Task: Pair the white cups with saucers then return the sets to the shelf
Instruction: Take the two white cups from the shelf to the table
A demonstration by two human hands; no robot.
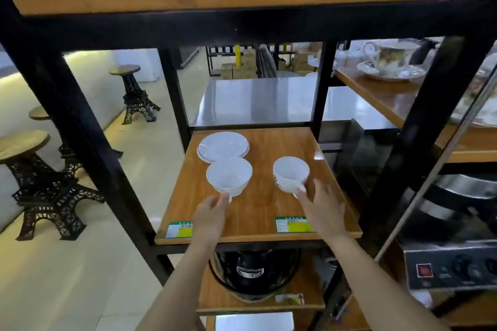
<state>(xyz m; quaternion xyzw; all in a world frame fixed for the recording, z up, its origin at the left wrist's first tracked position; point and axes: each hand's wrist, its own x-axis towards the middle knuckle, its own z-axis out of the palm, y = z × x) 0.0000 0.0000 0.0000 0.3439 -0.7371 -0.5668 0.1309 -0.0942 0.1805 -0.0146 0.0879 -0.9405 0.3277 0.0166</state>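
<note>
Cups (229, 176) at both hands' (211, 213) fingertips.

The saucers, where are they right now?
In the head view, the stacked saucers sit at the back left of the wooden shelf, just behind the left cup, with no cup on them.
</note>
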